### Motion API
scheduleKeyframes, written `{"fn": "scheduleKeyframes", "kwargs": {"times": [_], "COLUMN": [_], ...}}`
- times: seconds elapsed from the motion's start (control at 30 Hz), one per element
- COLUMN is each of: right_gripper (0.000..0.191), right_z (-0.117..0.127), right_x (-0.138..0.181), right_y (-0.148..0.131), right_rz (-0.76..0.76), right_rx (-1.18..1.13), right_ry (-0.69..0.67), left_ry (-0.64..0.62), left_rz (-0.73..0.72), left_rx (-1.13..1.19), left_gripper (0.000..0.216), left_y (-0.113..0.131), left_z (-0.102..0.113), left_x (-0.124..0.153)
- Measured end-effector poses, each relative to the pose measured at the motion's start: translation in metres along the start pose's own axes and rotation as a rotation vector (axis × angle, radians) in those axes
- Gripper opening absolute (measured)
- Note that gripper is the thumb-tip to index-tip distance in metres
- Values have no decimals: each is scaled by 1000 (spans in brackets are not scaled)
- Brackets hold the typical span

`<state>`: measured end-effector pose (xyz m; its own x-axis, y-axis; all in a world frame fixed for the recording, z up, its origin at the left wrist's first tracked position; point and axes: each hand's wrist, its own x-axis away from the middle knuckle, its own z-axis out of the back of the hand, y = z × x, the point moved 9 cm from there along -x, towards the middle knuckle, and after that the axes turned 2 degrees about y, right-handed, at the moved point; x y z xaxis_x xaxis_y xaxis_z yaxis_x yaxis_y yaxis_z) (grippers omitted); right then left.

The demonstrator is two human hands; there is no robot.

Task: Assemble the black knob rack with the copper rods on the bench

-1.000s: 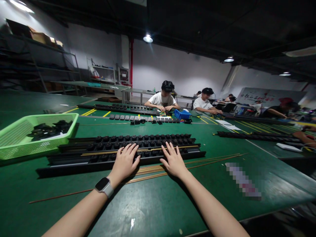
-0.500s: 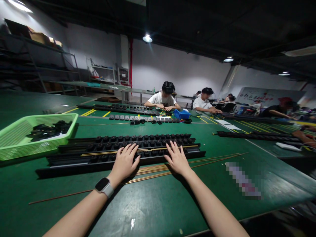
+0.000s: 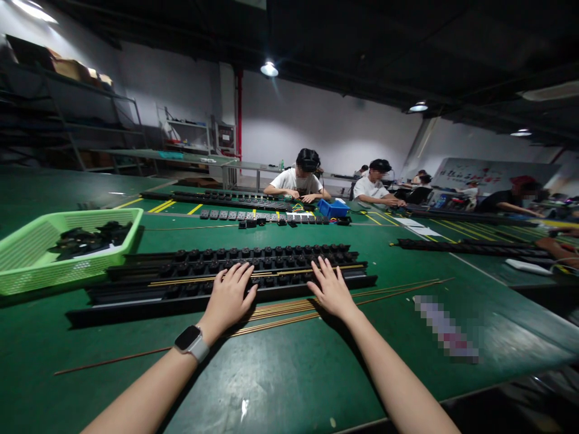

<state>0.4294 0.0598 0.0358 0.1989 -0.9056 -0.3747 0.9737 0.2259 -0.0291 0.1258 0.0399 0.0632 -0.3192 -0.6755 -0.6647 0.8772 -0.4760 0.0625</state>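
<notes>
My left hand [image 3: 228,298], with a smartwatch on its wrist, lies flat with fingers spread on a long black socket strip [image 3: 181,288] that runs across the green table. My right hand [image 3: 332,289] also lies open on the same strip, further right, its fingers spread over the sockets. A thin brass strip [image 3: 271,272] sits along the top of the black strip, just past my fingertips. Several loose copper rods [image 3: 280,316] lie on the table below my palms. Neither hand holds anything.
A light green basket [image 3: 27,265] with black parts stands at the left. More black strips [image 3: 452,247] lie to the right and further back. Across the table sit other people at work, next to a blue bin [image 3: 333,209]. The table's near edge runs at the lower right.
My right hand has slid a little to the right along the black strip. My left hand has stayed in place.
</notes>
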Motion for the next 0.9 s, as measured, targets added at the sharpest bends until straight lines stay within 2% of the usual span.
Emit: {"fn": "scheduleKeyframes", "kwargs": {"times": [0.9], "right_gripper": [80], "right_z": [-3], "right_x": [3], "right_y": [38], "right_rz": [-149], "right_rx": [1], "right_ry": [-88], "left_ry": [-7], "left_rz": [3], "left_rx": [-5], "left_gripper": [53], "left_y": [-1], "left_z": [-1], "left_x": [0]}}
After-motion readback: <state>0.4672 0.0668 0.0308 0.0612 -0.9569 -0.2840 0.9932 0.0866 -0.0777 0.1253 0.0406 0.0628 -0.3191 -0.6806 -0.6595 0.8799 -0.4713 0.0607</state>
